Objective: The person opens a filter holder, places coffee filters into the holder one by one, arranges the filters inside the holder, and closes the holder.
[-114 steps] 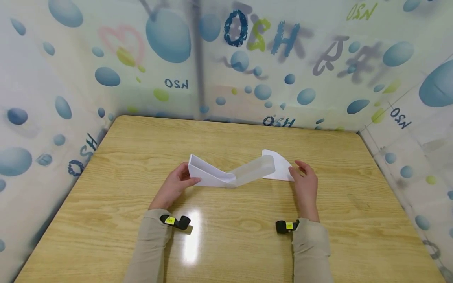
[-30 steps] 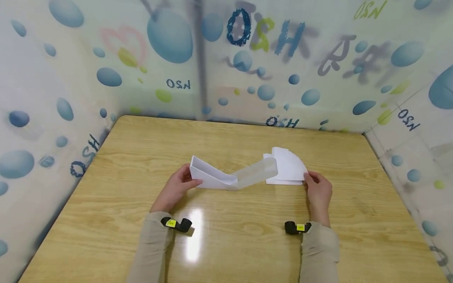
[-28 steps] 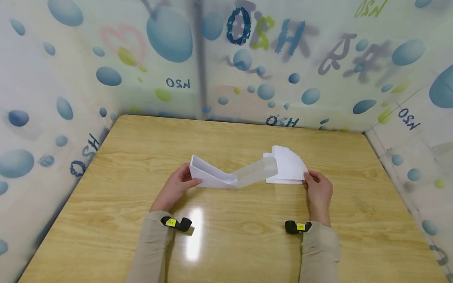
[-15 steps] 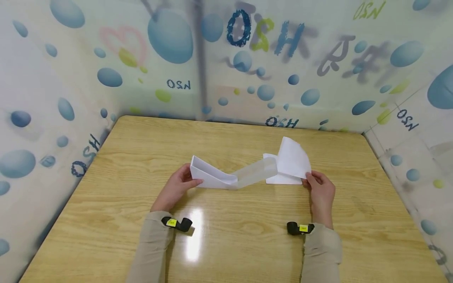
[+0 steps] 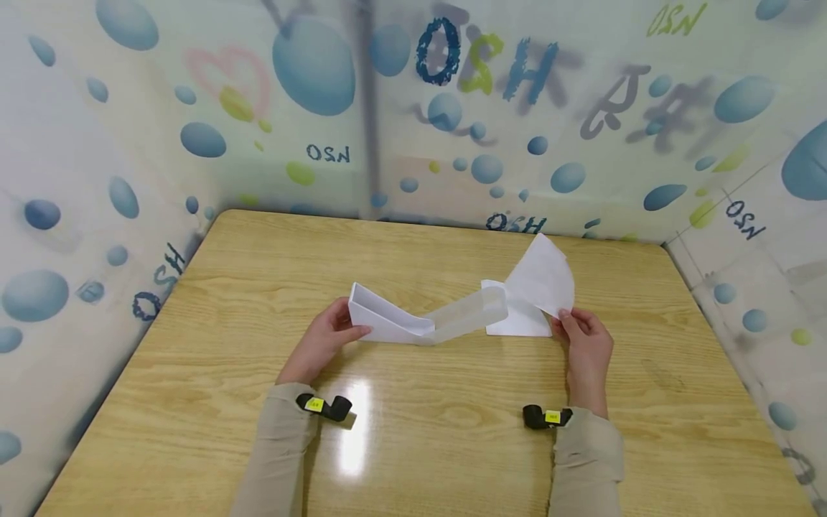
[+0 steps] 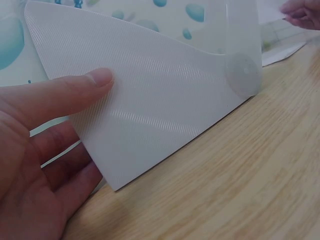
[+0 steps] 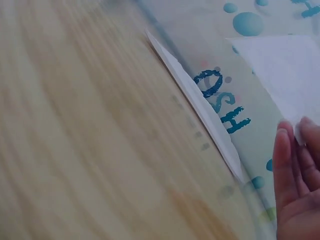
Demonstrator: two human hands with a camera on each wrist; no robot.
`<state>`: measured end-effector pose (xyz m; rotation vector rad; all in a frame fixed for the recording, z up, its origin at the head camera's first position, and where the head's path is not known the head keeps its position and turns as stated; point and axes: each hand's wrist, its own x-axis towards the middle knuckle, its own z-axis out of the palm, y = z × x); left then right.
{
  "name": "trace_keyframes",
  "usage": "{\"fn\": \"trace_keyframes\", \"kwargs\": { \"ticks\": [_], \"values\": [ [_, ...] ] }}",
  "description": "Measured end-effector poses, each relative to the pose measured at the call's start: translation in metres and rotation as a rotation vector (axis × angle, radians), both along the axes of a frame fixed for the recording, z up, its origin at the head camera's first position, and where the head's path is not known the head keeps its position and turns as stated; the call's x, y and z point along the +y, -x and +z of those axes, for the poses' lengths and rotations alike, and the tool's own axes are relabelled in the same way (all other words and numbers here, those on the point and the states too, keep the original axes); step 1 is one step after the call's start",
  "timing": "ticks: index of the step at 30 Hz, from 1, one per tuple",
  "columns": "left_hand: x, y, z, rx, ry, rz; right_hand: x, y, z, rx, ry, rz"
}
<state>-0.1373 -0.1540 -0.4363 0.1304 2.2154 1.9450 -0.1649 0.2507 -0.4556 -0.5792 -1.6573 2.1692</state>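
Flat sheet (image 5: 520, 325) on wooden table (image 5: 420, 445), partly screened by clear arm (image 5: 465, 316) of white holder (image 5: 388, 332). I see left hand (image 5: 319, 341) gripping holder on table, right hand (image 5: 589, 352) pinching raised sheet (image 5: 543, 276). Holder's far side hidden; right-wrist view cuts raised sheet.

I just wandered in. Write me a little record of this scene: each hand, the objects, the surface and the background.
Left hand: grips one end of the white holder
White holder: bottom edge on the table
Clear part: joined to the holder's other end
Right hand: pinches the raised sheet, white
Lower sheet: white, lying on the table
Table: wood-grained
Backdrop: pale, with blue drops and lettering
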Motion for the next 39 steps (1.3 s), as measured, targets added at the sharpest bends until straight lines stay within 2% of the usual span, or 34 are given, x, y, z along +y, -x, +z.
{"fn": "trace_keyframes", "kwargs": {
  "ticks": [3,6,10,13,15,17,21,24,27,30,32,34,37,39],
  "values": [
    [-0.002,0.003,-0.008,-0.003,-0.013,-0.002,-0.001,0.001,-0.001,0.043,-0.02,0.01],
    [-0.004,0.006,-0.017,-0.004,-0.013,-0.004,0.001,0.006,-0.009,0.1,-0.031,0.024],
    [-0.005,0.009,-0.024,0.005,-0.003,0.002,0.003,0.018,-0.025,0.225,0.058,0.057],
    [-0.005,0.01,-0.025,0.01,-0.004,0.006,0.0,0.023,-0.028,0.302,0.101,0.087],
    [-0.005,0.01,-0.025,0.016,-0.004,0.004,-0.005,0.021,-0.021,0.341,0.114,0.108],
    [-0.005,0.009,-0.024,0.021,-0.003,-0.001,-0.015,0.013,-0.003,0.359,0.102,0.116],
    [-0.006,0.009,-0.024,0.029,-0.004,-0.006,-0.036,-0.006,0.039,0.408,0.167,0.152],
    [-0.006,0.009,-0.025,0.028,-0.003,-0.004,-0.047,-0.014,0.057,0.446,0.189,0.205],
    [-0.006,0.009,-0.024,0.017,-0.01,-0.002,-0.051,-0.018,0.064,0.474,0.167,0.26],
    [-0.003,0.005,-0.013,0.016,-0.008,-0.009,-0.054,-0.019,0.066,0.47,0.105,0.275],
    [-0.003,0.004,-0.011,0.014,-0.017,-0.011,-0.057,-0.02,0.069,0.449,0.054,0.279],
    [-0.003,0.004,-0.012,0.019,-0.014,-0.01,-0.059,-0.022,0.072,0.416,-0.008,0.278],
    [-0.006,0.008,-0.023,0.02,-0.031,-0.004,-0.064,-0.025,0.077,0.376,-0.106,0.298],
    [-0.006,0.009,-0.026,0.023,-0.029,0.001,-0.068,-0.026,0.078,0.357,-0.162,0.322]
  ]
}}
